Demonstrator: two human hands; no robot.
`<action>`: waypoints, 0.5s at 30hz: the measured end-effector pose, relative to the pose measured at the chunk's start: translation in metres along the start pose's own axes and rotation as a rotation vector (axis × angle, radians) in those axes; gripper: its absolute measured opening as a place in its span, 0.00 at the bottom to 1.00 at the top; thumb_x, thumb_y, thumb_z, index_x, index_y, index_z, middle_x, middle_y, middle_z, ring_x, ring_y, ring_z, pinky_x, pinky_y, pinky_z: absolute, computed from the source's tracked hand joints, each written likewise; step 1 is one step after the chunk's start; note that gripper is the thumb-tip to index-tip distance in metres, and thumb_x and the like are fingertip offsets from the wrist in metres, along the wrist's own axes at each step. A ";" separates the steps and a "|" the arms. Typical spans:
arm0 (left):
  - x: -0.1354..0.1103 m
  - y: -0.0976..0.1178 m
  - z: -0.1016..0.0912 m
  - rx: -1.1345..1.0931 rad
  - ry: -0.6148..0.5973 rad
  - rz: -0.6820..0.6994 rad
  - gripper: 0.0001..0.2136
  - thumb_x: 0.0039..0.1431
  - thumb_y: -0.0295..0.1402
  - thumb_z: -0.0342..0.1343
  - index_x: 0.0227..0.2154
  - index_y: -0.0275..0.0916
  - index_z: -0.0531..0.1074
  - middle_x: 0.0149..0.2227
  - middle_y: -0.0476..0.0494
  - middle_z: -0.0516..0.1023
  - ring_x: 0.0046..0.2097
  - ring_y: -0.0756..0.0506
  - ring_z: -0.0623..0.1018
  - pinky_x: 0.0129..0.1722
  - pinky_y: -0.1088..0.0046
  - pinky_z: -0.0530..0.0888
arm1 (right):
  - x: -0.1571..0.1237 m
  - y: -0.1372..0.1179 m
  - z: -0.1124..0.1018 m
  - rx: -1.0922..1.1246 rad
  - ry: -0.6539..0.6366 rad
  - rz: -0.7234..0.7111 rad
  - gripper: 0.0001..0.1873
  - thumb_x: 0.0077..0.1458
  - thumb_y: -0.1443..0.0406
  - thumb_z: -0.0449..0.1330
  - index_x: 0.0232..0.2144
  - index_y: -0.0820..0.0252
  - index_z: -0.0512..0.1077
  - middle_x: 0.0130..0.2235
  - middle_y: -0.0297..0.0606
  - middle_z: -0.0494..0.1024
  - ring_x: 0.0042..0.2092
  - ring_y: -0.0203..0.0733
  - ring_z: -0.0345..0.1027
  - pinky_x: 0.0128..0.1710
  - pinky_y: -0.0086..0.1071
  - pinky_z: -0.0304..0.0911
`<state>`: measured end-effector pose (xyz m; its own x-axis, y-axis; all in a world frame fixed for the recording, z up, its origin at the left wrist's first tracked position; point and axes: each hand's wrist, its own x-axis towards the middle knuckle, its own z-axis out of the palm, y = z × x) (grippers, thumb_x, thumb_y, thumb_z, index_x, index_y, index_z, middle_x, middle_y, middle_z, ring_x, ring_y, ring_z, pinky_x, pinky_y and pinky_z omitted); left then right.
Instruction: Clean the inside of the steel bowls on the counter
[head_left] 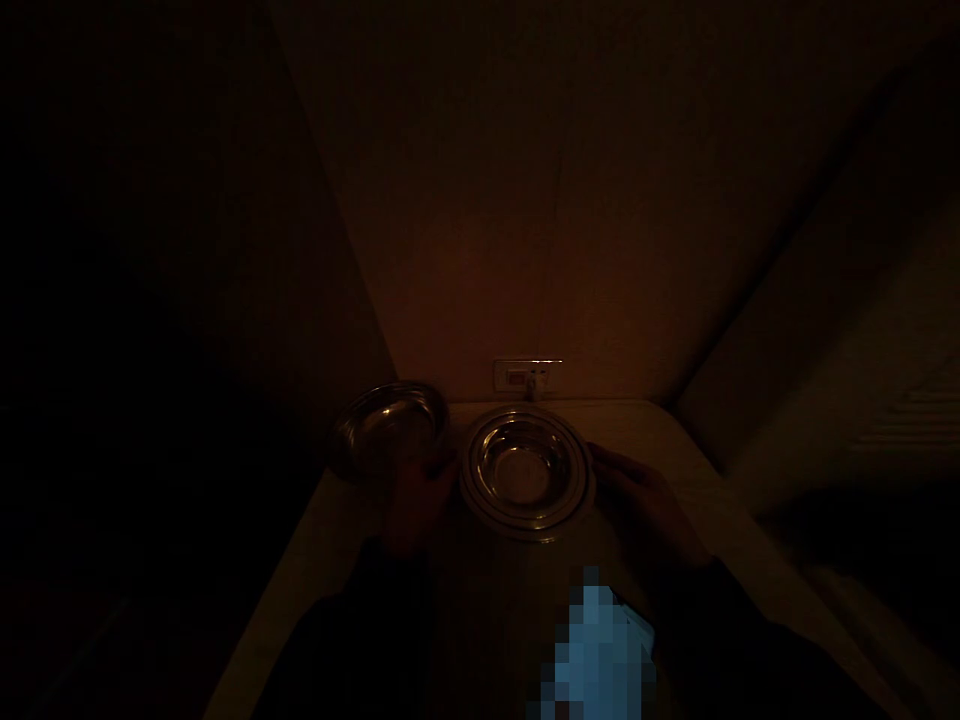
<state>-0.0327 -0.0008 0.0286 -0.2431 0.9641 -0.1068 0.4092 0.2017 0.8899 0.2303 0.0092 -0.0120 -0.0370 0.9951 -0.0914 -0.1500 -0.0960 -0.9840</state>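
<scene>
A round metal dish with stepped rims, perhaps several nested pieces, sits in the middle of the table below the wall outlet. My right hand lies along its right side, fingers stretched toward the rim and seeming to touch it. Left of the dish, a shiny metal bowl is tilted at the back left corner. My left hand is at that bowl's near side, its thumb side toward the middle dish. Darkness hides its fingers, so I cannot tell whether it grips the bowl.
A lit phone-like screen, blurred into blocks, is near me at the front. The wall outlet has a plug in it, just behind the dish. Walls bound the pale table at the back. The surroundings are very dark.
</scene>
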 end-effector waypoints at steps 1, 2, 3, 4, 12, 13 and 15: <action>0.000 -0.001 0.000 0.002 -0.004 -0.003 0.14 0.54 0.35 0.56 0.41 0.34 0.79 0.47 0.39 0.81 0.51 0.39 0.78 0.53 0.63 0.72 | 0.000 0.000 0.000 -0.007 0.005 -0.003 0.21 0.47 0.55 0.67 0.44 0.53 0.79 0.51 0.40 0.77 0.55 0.53 0.68 0.58 0.45 0.59; 0.001 -0.001 -0.001 0.003 -0.010 -0.008 0.15 0.55 0.35 0.56 0.42 0.34 0.78 0.48 0.40 0.81 0.52 0.39 0.78 0.54 0.63 0.72 | 0.001 0.001 -0.001 -0.015 0.015 -0.006 0.21 0.47 0.54 0.67 0.43 0.53 0.79 0.51 0.40 0.78 0.55 0.54 0.68 0.58 0.46 0.59; 0.001 -0.002 -0.001 0.001 -0.015 -0.016 0.15 0.55 0.36 0.56 0.43 0.35 0.78 0.48 0.40 0.80 0.52 0.40 0.78 0.54 0.64 0.72 | 0.001 0.001 -0.002 -0.024 0.026 -0.008 0.21 0.47 0.53 0.67 0.43 0.53 0.79 0.51 0.41 0.77 0.55 0.54 0.68 0.58 0.47 0.58; 0.001 -0.003 -0.001 -0.004 -0.018 -0.025 0.15 0.55 0.36 0.56 0.43 0.35 0.78 0.48 0.41 0.80 0.52 0.40 0.78 0.54 0.64 0.72 | 0.002 0.003 -0.002 -0.033 0.042 -0.013 0.21 0.46 0.53 0.67 0.43 0.53 0.79 0.51 0.41 0.77 0.56 0.54 0.67 0.59 0.48 0.58; 0.001 -0.002 0.000 -0.044 -0.029 -0.035 0.15 0.55 0.34 0.57 0.43 0.33 0.78 0.47 0.39 0.81 0.50 0.39 0.79 0.51 0.64 0.74 | 0.004 0.009 -0.004 -0.105 0.080 -0.047 0.21 0.48 0.53 0.66 0.45 0.53 0.78 0.52 0.40 0.77 0.56 0.54 0.67 0.57 0.48 0.61; 0.000 -0.002 0.000 -0.044 -0.033 -0.036 0.15 0.55 0.35 0.57 0.43 0.33 0.78 0.47 0.38 0.81 0.50 0.39 0.79 0.51 0.64 0.74 | 0.004 0.009 -0.004 -0.118 0.083 -0.058 0.21 0.48 0.53 0.66 0.44 0.53 0.78 0.51 0.40 0.77 0.55 0.54 0.68 0.57 0.48 0.61; 0.000 -0.001 0.000 -0.042 -0.036 -0.041 0.17 0.54 0.36 0.57 0.43 0.32 0.78 0.47 0.38 0.80 0.50 0.39 0.79 0.51 0.64 0.74 | 0.004 0.009 -0.003 -0.145 0.095 -0.082 0.21 0.49 0.52 0.65 0.44 0.54 0.78 0.50 0.41 0.78 0.54 0.54 0.69 0.56 0.48 0.62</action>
<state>-0.0328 -0.0013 0.0276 -0.2267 0.9609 -0.1588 0.3625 0.2345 0.9020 0.2319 0.0122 -0.0216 0.0640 0.9978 -0.0173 -0.0046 -0.0171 -0.9998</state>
